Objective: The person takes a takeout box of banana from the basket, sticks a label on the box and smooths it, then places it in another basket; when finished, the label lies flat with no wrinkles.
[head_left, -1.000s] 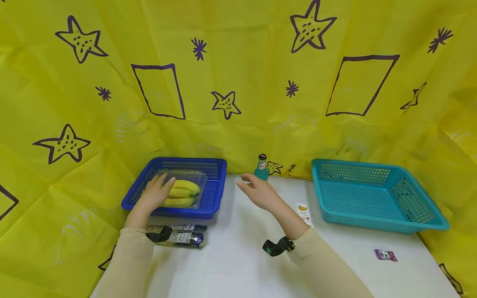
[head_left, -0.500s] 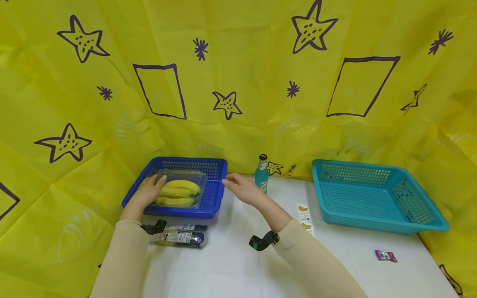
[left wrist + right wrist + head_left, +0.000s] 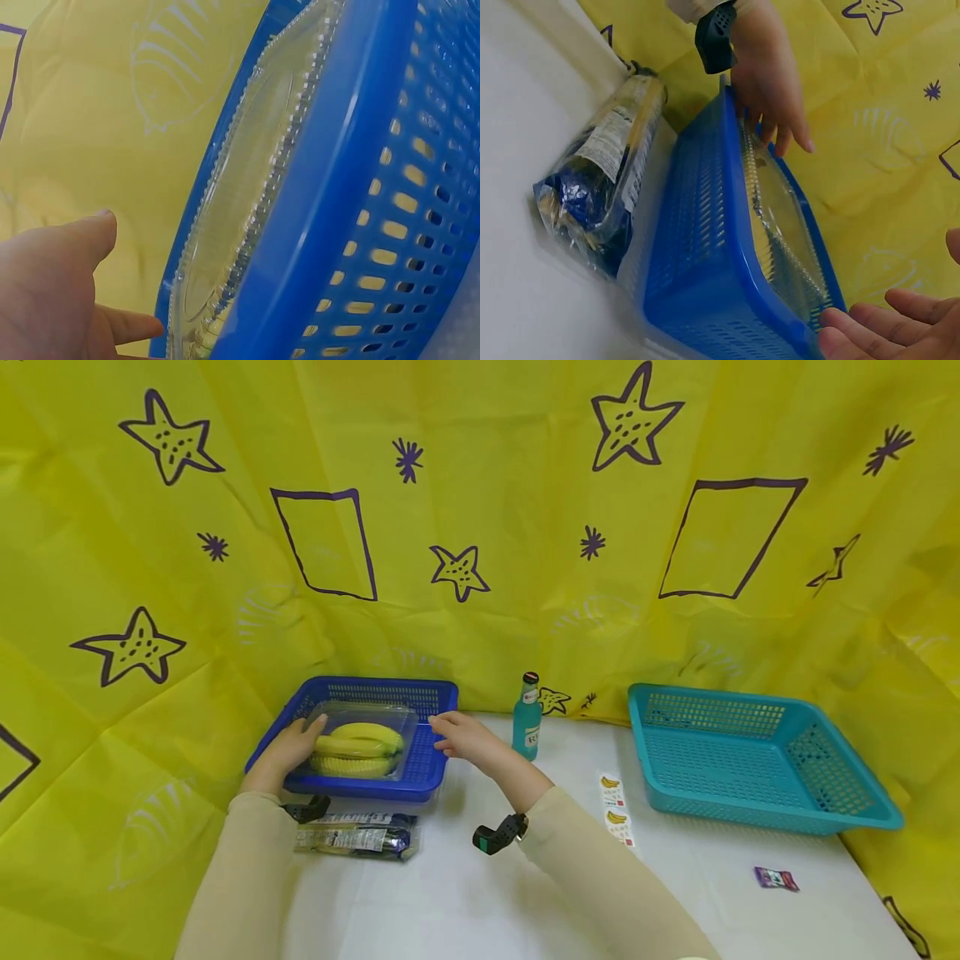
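Note:
A blue basket (image 3: pixel 408 792) stands at the left on the white table. In it is a clear plastic box (image 3: pixel 408 727) with yellow bananas (image 3: pixel 367 735) and a bumpy yellow piece like an ear of corn (image 3: pixel 352 767). My left hand (image 3: pixel 285 750) reaches over the basket's left side, fingers at the box's edge and thumb raised. In the left wrist view its fingertip overlaps the basket's rim (image 3: pixel 322 180). My right hand (image 3: pixel 467 739) is over the basket's right rim, fingers loosely extended toward the box with a gap between. Neither hand grips anything.
A plastic-wrapped packet (image 3: pixel 360 839) lies before the blue basket. A teal bottle (image 3: pixel 527 727) stands right of my right hand. Farther right are banana-printed stickers (image 3: pixel 617 810), a teal basket (image 3: pixel 750 814) and a small purple wrapped candy (image 3: pixel 776 878). A yellow curtain (image 3: pixel 510 635) hangs behind.
My right hand has moved left from in front of the bottle to the blue basket's right rim. My left hand has shifted slightly left and down, to the box's left edge.

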`<state>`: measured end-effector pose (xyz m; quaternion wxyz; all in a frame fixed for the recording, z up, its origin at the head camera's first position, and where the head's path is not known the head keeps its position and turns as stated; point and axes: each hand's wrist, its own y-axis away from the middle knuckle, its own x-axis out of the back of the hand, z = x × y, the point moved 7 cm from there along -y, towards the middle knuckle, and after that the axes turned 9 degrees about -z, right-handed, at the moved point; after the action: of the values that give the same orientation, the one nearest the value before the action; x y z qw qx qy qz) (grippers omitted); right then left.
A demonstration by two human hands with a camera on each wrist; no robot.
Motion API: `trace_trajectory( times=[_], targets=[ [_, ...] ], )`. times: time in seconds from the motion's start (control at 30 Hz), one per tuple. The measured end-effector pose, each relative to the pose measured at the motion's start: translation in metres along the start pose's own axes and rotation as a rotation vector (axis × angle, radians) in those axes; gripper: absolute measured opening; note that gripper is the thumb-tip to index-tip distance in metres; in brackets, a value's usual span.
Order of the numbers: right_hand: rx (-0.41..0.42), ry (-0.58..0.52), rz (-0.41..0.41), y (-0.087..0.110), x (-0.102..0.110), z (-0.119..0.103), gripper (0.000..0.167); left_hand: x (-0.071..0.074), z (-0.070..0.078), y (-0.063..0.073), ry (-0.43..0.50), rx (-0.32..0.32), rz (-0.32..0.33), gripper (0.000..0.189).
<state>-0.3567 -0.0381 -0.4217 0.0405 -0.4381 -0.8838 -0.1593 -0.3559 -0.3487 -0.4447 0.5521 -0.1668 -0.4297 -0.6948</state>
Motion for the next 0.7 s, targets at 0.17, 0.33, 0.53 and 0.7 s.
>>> trace_trajectory(
  times=[0.17,0.33,0.53,0.7],
  targets=[
    [0.0,-0.164,-0.015,-0.011,-0.007,0.001,0.063,0.001,-0.003,0.0,0.026,0.023,-0.011,0.103],
    [-0.006,-0.432,0.007,-0.024,-0.017,0.002,0.067,0.001,-0.002,-0.001,0.045,0.038,-0.011,0.102],
    [-0.032,-0.599,0.037,-0.037,-0.029,0.007,0.067,0.002,-0.004,-0.002,0.045,0.05,-0.012,0.102],
    [-0.042,-0.679,0.079,-0.043,-0.036,0.009,0.069,0.002,-0.008,-0.003,0.088,0.073,-0.016,0.101]
  ],
)
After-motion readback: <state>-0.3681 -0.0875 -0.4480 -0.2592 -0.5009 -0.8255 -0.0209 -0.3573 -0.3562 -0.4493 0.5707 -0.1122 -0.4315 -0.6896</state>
